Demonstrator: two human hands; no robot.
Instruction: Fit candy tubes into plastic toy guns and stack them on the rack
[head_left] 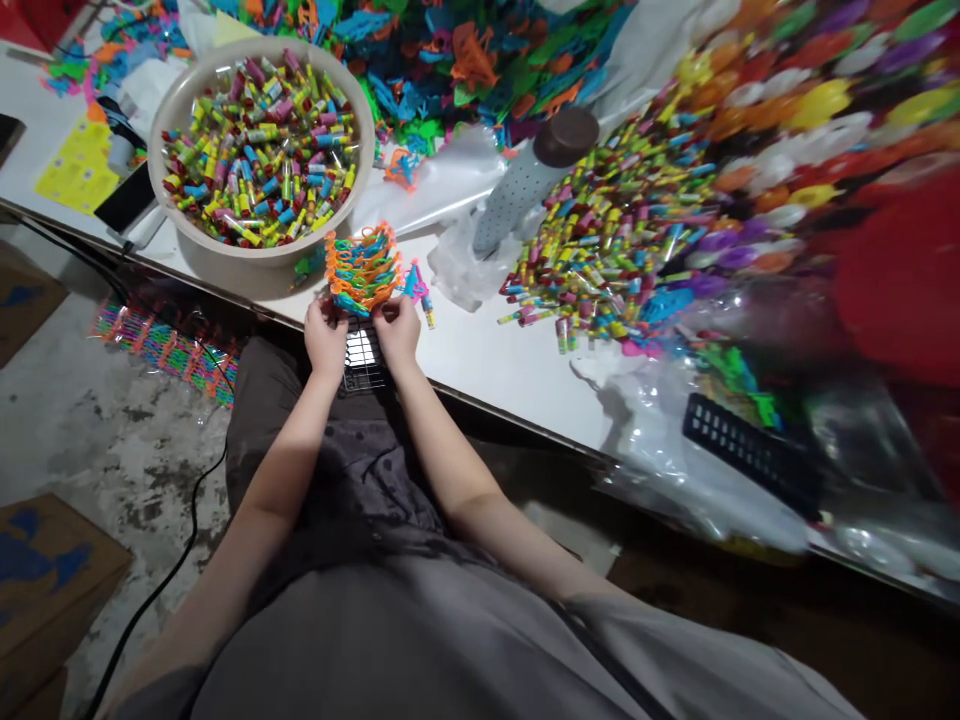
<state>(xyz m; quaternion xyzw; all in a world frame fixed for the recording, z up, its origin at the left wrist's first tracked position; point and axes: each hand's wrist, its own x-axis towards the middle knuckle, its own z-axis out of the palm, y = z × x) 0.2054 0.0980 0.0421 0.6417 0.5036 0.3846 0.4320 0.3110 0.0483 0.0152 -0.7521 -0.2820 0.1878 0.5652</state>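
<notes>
At the table's front edge, a bundle of small orange, blue and green plastic pieces (365, 262) stands in stacked rows. My left hand (325, 342) is closed at the bundle's lower left corner, fingertips pinched on it. Opposite, my right hand (399, 333) pinches the lower right corner. Below the bundle, between my wrists, is a black grid-like rack (364, 362) with a bright patch showing through; how it joins the pieces cannot be made out. Just right of the bundle lies a pink and blue plastic piece (415, 283) with a small wrapped tube.
A beige basin (161, 165) full of small colourful tubes stands at left. More tubes (607, 230) are heaped at right, beside a grey dotted bottle (517, 180). Bright plastic pieces (472, 60) pile up behind. A black perforated strip (739, 445) lies on plastic bags at right.
</notes>
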